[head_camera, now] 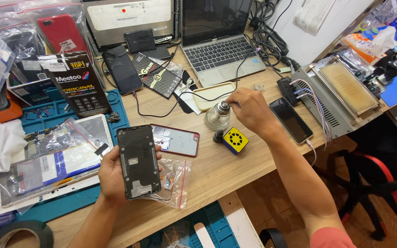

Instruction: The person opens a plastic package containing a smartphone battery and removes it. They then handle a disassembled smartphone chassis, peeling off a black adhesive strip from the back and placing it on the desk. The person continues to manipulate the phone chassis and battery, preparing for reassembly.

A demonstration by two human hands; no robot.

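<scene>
— What kind of place is this?

— A repair bench. The wooden table (217, 170) fills the middle of the frame. A blue mat (65, 204) lies on its left part, and a laptop (219, 39) stands open at the upper centre with many black cables beside it. At the lower right I see a black and red chair (373, 193).

— And the hands?

— The left hand (113, 177), at the lower left of centre, holds a black phone frame (138, 161). The fingers are curled around its edges and grip it, with its inner side facing up. Under it lies a clear plastic bag (178, 181), and just beside it, on the table, a red-rimmed phone part (178, 140).

— The right one?

— The right hand (251, 110), at the centre, has its fingers closed on the metal top of a small glass bottle (218, 117) that stands upright on the table. Near the bottle is a small yellow and black box (235, 139), and a dark phone (290, 120) lies to the right of the wrist.
</scene>
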